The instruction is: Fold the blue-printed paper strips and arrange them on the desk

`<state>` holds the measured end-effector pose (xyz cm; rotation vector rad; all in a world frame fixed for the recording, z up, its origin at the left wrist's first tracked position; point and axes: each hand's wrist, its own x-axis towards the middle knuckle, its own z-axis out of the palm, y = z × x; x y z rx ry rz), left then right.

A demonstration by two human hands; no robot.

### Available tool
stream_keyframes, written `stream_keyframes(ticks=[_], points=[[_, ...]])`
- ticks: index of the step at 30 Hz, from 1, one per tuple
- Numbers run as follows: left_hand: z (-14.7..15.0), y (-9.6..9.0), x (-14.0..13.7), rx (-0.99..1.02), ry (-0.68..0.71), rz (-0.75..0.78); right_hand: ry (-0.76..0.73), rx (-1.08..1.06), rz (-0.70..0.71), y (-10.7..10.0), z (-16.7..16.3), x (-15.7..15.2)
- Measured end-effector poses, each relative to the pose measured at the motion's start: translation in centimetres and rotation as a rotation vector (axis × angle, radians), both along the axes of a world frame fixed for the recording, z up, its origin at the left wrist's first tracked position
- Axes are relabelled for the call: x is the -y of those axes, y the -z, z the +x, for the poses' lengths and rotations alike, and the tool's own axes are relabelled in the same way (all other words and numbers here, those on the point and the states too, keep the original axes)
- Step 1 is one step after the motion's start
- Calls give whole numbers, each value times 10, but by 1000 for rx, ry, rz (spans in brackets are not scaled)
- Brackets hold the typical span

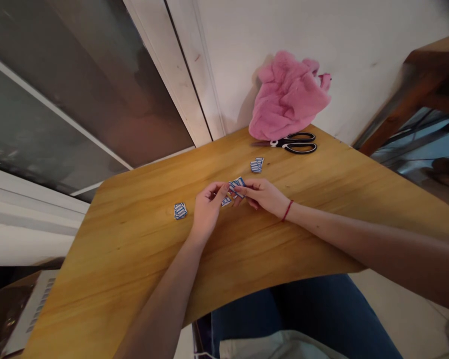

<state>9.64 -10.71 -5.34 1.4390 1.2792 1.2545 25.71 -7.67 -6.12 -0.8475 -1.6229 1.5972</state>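
Small blue-and-white cards (238, 186) are pinched between my two hands above the middle of the wooden table. My left hand (211, 198) grips their left side, thumb on top. On the right side, my right hand (262, 194) presses its thumb and fingers on the same cards; a red cord circles that wrist. More blue-and-white cards (226, 200) show just below, partly hidden by my fingers. One small pile of similar cards (180, 211) lies left of my left hand. Another pile (257, 165) lies beyond my right hand. Their print is too small to read.
Black-handled scissors (299, 143) lie at the table's far edge, blades pointing left. Behind them a pink plush cloth (290, 97) rests against the white wall. The wooden table (134, 259) borders a glass sliding door (97, 75) at the left. A wooden frame (404, 94) stands at the right.
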Motion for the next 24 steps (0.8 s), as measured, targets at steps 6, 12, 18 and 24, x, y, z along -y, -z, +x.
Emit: stream_keyframes(ticks=[6, 12, 18, 24], points=[[2, -1, 2, 20, -14, -8, 57, 53, -2, -1, 2, 1], [-2, 3, -2, 18, -102, -4, 73, -2, -25, 0, -2, 3], [-5, 1, -3, -40, -29, 35, 2, -12, 3, 3, 0, 0], [3, 3, 1, 5, 10, 22, 1, 5, -6, 1, 2, 1]])
